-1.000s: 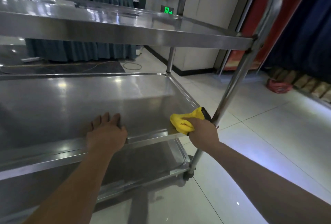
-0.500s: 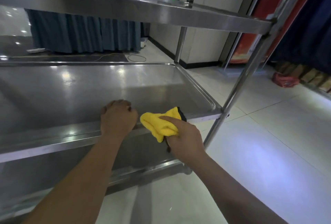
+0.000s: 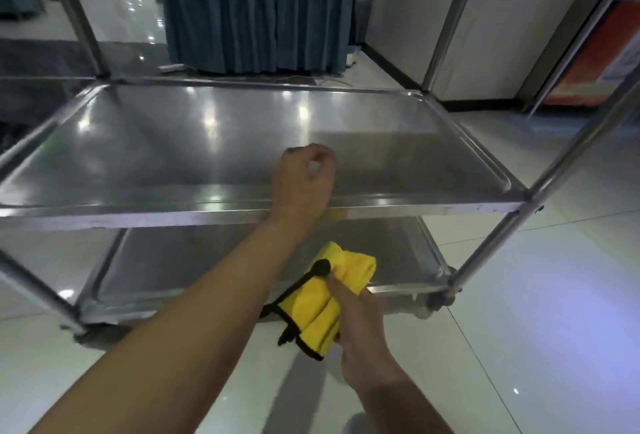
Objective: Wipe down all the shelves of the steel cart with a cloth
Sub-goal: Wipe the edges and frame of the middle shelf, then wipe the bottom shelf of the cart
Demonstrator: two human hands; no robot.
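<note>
Head view shows the yellow cloth (image 3: pixel 325 302) bunched in the right hand (image 3: pixel 360 326), low by the bottom shelf (image 3: pixel 221 260). It looks like that shelf comes next; the cloth must go flat on it. Up and left, the left hand (image 3: pixel 303 180) is a fist, holding nothing, over the middle shelf (image 3: pixel 173 142).

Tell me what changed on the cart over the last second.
The right hand carried the yellow cloth off the middle shelf's right front corner, leftward and down, to the front edge of the bottom shelf. The left hand went from flat on the middle shelf to curled, resting at its front edge. The camera dipped lower. Unchanged: the right hand's grip on the cloth, and the bare shelves.
</note>
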